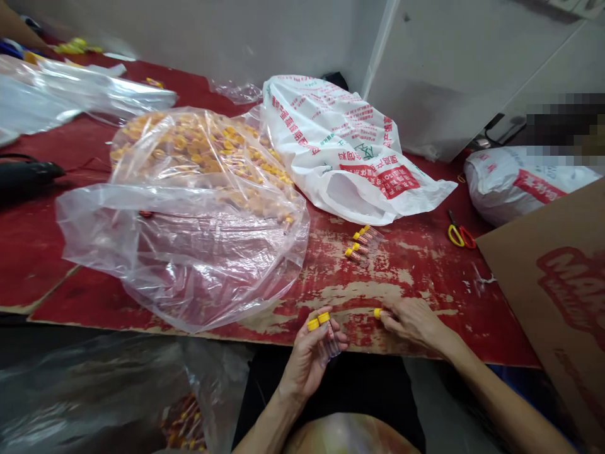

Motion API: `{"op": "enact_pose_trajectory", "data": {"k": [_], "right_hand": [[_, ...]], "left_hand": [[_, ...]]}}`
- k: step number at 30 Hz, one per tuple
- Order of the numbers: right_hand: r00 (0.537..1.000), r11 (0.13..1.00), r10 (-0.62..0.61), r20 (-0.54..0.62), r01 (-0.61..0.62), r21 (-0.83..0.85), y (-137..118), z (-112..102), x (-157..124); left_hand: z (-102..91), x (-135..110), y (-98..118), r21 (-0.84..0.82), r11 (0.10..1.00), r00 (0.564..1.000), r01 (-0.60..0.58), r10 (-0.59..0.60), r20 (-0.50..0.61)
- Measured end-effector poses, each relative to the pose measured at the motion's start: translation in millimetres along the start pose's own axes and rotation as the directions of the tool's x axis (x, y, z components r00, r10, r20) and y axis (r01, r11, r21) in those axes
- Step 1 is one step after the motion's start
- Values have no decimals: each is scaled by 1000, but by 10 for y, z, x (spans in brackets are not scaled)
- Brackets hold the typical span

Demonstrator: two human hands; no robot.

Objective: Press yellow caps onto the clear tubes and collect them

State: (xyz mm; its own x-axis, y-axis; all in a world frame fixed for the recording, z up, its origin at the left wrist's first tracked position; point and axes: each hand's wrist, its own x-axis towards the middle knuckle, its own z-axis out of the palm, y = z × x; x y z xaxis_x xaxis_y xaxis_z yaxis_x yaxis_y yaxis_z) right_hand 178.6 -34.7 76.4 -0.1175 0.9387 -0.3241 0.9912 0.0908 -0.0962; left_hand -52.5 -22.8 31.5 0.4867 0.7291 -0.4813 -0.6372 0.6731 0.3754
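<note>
carton (558, 271): "ma" (cut off); sack (347, 148): chinese characters

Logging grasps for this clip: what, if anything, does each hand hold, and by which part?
Left hand: two yellow-capped tubes, held by their bodies, below the caps. Right hand: a yellow cap shows at the fingers; the exact hold is hidden.
</note>
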Motion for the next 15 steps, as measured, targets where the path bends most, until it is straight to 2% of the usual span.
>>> {"op": "enact_pose_trajectory", "data": {"k": [2, 4, 11, 15], "right_hand": [[994, 984, 25, 106, -6, -180, 49, 9, -35], [990, 966, 17, 141, 20, -256, 71, 40, -11], [985, 981, -44, 165, 74, -179, 141, 174, 123], [991, 992, -49, 127, 64, -111, 193, 309, 96]], "left_hand": [[-8, 11, 7, 8, 1000, 1000, 5, -5, -6], [-13, 20, 9, 18, 1000, 1000, 11, -11, -11], [14, 82, -15, 45, 999, 999, 29, -27, -46], [64, 149, -11, 44, 997, 997, 62, -59, -54]]}}
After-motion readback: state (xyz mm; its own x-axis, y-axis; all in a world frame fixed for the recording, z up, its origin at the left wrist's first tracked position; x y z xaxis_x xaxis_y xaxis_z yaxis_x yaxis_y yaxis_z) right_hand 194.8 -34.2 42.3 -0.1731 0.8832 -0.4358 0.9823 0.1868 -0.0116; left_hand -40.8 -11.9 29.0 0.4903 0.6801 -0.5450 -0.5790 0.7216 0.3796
